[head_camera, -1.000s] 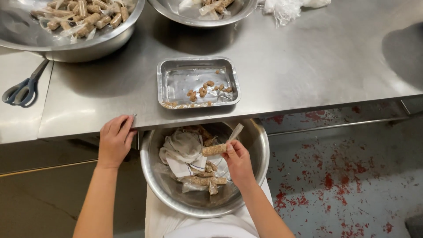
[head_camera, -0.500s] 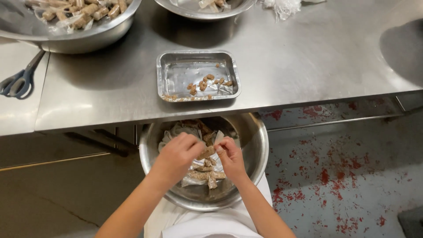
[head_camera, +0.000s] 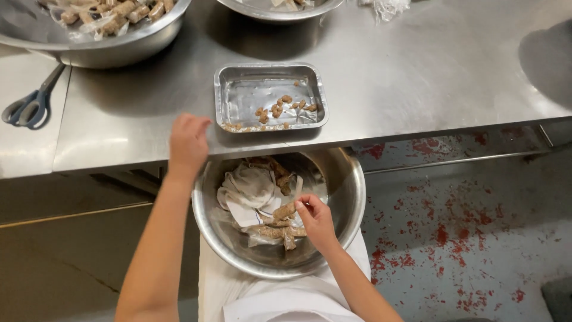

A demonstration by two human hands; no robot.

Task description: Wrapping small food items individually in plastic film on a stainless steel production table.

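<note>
- Right hand [head_camera: 316, 217] is down in the steel bowl [head_camera: 345, 197] on the lap, fingers pinched shut on a brown roll [head_camera: 285, 210] in clear wrap.
- More wrapped rolls [head_camera: 271, 231] and crumpled white wrappers [head_camera: 247, 186] lie beneath it in the same bowl.
- Left hand [head_camera: 188, 143] sits at the table's front edge, fingers curled, nothing visibly in it.
- Just beyond, a small rectangular foil tray [head_camera: 235, 71] holds scattered brown pieces [head_camera: 277, 109].
- Far left, a big steel bowl [head_camera: 119, 50] heaped with wrapped brown rolls; another bowl [head_camera: 280, 12] top centre.
- Blue-handled scissors [head_camera: 30, 107] rest at the left.
- Stainless steel table [head_camera: 429, 77]; grey floor [head_camera: 476, 238] speckled red.
</note>
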